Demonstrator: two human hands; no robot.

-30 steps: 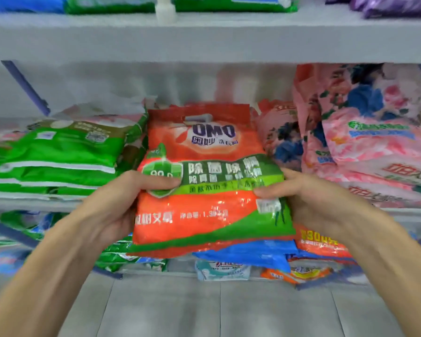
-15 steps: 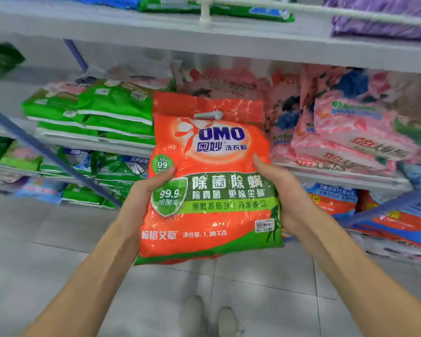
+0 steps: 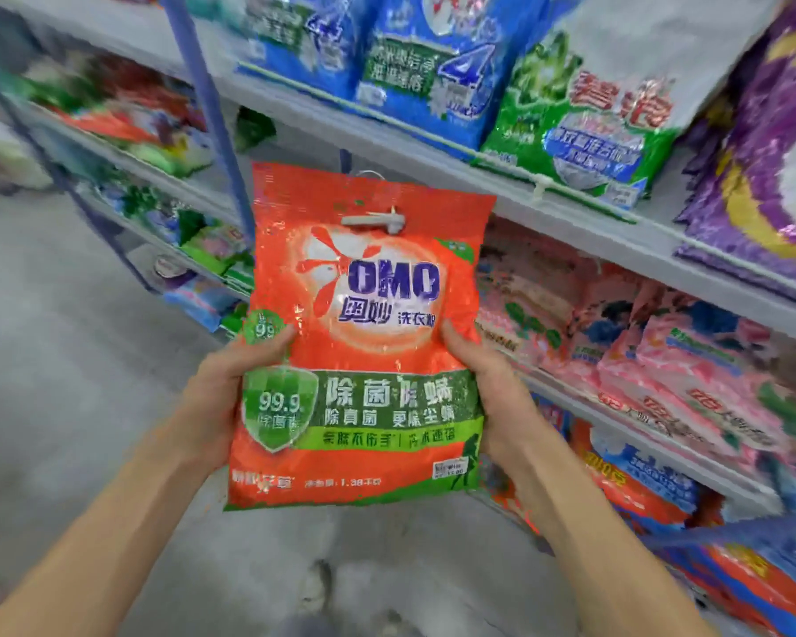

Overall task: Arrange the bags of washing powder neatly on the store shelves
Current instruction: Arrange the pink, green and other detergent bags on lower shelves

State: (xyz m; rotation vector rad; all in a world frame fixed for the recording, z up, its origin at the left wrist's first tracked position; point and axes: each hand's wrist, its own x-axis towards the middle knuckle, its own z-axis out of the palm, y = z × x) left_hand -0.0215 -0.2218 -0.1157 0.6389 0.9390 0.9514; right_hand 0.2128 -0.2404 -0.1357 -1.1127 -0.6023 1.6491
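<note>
**Item:** orange OMO bag [image 3: 364, 342] of washing powder. Held upright in mid-air, off every shelf, in front of the upper shelf [image 3: 593, 223] edge and above the floor [image 3: 65, 360].

**Grip:** the bag is clasped at both side edges. The left hand [image 3: 224, 397] and right hand [image 3: 492, 383] are each wrapped round an edge, thumbs laid flat on the printed face. The remaining fingers are hidden behind the bag, so their spread cannot be told.

**Surroundings:** blue bags [image 3: 414, 62], a green bag [image 3: 584, 121] and a purple bag [image 3: 763, 154] are stood on the upper shelf; pink bags [image 3: 662, 360] are stacked on the shelf below.

**Risks, as judged:** the film looks slick and the powder loose, so the bag could slump or slide out of an edge-only grip. The shelves look crowded; neighbouring bags could be toppled if it is pushed in without a gap.

**Change from half a second earlier:** the bag is raised higher and set more upright, the thumbs are placed above the green band rather than beside it, and the upper shelf is brought into view.
</note>
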